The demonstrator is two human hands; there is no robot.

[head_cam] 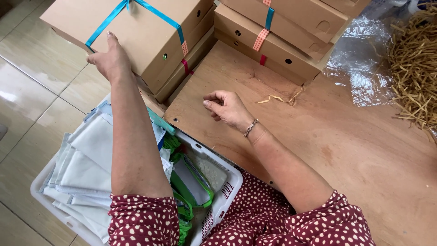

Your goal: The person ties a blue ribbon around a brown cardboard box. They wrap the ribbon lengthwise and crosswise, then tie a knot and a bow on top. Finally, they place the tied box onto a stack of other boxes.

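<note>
My left hand (108, 58) rests flat on the near edge of a brown cardboard box (150, 32) tied with a blue ribbon (159, 16). That box tops a stack of like boxes at the table's far left. My right hand (226, 107) hovers loosely curled just over the bare wooden table (346, 146), holding nothing. A metal bracelet sits on that wrist.
More ribbon-tied boxes (277, 36) stand at the back. Crumpled clear plastic (364, 59) and a heap of straw-like shreds (416, 64) lie at the right. A white basket (223, 196) with folded white cloths (91, 159) and green-trimmed pouches (193, 182) sits below the table's edge.
</note>
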